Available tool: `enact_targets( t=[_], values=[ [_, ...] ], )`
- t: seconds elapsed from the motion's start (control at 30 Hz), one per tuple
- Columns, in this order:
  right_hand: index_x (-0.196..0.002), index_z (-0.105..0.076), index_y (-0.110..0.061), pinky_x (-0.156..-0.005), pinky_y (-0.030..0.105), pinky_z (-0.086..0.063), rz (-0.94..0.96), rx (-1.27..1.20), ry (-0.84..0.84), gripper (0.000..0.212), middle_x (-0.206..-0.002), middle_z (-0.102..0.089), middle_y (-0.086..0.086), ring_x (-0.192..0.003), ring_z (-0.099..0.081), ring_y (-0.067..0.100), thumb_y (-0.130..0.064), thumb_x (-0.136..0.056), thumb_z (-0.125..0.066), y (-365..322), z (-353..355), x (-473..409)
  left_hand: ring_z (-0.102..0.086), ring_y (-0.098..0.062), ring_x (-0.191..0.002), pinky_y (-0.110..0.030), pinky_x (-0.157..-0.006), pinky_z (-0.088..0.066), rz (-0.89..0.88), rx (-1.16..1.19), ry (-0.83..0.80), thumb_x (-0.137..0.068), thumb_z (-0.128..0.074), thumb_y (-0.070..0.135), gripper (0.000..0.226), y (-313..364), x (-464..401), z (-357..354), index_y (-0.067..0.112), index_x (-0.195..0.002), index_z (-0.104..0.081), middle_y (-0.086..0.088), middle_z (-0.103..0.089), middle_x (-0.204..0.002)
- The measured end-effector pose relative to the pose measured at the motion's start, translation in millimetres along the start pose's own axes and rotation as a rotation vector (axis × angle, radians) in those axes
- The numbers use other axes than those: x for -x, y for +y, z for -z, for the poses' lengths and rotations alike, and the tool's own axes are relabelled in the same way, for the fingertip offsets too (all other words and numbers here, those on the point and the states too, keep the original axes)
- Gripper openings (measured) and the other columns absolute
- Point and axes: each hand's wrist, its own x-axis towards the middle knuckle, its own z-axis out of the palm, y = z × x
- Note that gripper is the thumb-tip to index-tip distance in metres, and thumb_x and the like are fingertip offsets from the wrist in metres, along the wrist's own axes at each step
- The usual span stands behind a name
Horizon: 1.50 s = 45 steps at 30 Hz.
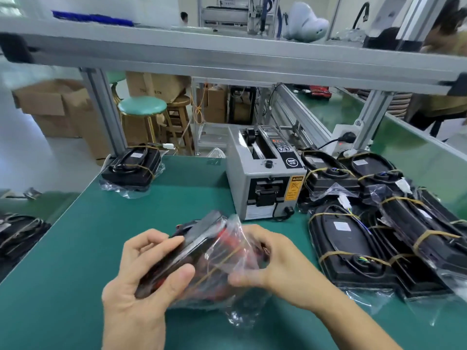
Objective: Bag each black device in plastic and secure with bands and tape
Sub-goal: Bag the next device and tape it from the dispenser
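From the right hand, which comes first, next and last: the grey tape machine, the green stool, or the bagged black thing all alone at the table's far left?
Measured from the right hand, in the head view:
1. Grey tape machine, just beyond the hand, mid-table.
2. Lone bagged device, at the far left corner of the green table.
3. Green stool, off the table, on the floor behind it.

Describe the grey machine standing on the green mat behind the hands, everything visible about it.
The grey tape dispenser is a boxy, metal-looking unit standing upright on the green mat. Its top has an open slot with a black roller, a black panel with red lit digits, a round white label and a small black knob. The front shows a dark outlet mechanism, a yellow warning sticker, a white label and a black knob low on the right. Banded black devices lie close on its right. Neither hand touches it.
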Motion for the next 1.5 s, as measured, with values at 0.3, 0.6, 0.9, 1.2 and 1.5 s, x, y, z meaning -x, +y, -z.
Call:
enact_targets(
  t=[0.3, 0.6, 0.9, 1.2, 1.5],
  values=[
    [-0.099, -0.070, -0.026, -0.074, 0.036, -0.043, 0.216, 1.114, 0.268, 0.059, -0.094, -0.070, -0.010, -0.084, -0.066, 0.019, -0.038, -0.045, -0.089, -9, -8, -4, -0.053, 0.003, -0.121, -0.012, -0.095, -0.041, 0.282, -0.112, -0.274, -0.061, -0.069, 0.070, 0.057, 5, -15, 14, 0.043, -0.111, -0.069, 0.018, -0.063, -0.124],
    [-0.118, -0.064, -0.031, -0.086, 0.031, -0.035, 0.140, 0.955, 0.202, 0.066, -0.114, -0.064, -0.015, -0.101, -0.061, 0.013, -0.048, -0.057, -0.082, 1, -5, -8, -0.055, -0.004, -0.089, -0.017, -0.080, -0.043, -0.279, -0.768, -0.009, -0.068, -0.075, 0.038, 0.025, -7, 0, 1, 0.023, -0.084, -0.063, 0.012, -0.060, -0.094],
    [-0.121, -0.059, -0.039, -0.092, 0.028, -0.028, 0.097, 0.889, 0.166, 0.061, -0.117, -0.059, -0.022, -0.107, -0.053, 0.007, -0.067, -0.067, -0.067, 0, -5, -16, -0.055, -0.008, -0.077, -0.020, -0.076, -0.043, -0.407, -0.693, -0.118, -0.083, -0.061, 0.055, 0.034, -8, 5, 7, 0.028, -0.066, -0.071, 0.007, -0.059, -0.077],
    [-0.098, -0.072, -0.033, -0.082, 0.004, -0.038, -0.063, -0.001, 0.338, 0.024, -0.095, -0.063, -0.027, -0.093, -0.056, -0.006, -0.028, -0.075, -0.071, -2, 37, -25, -0.068, 0.001, -0.088, -0.006, -0.078, -0.049, 0.004, -0.403, -0.224, -0.052, -0.089, 0.022, 0.060, -40, -13, 17, 0.041, -0.103, -0.064, 0.017, -0.071, -0.106],
    [-0.082, -0.072, -0.017, -0.061, 0.019, -0.040, -0.404, -0.370, 0.903, 0.003, -0.063, -0.057, -0.008, -0.061, -0.048, 0.005, -0.018, -0.084, -0.073, 36, 49, -84, -0.066, -0.003, -0.096, -0.019, -0.085, -0.052, -0.023, -0.357, -0.069, -0.047, -0.085, 0.033, 0.057, -40, -3, 11, 0.036, -0.099, -0.062, 0.014, -0.070, -0.106]
  ],
)
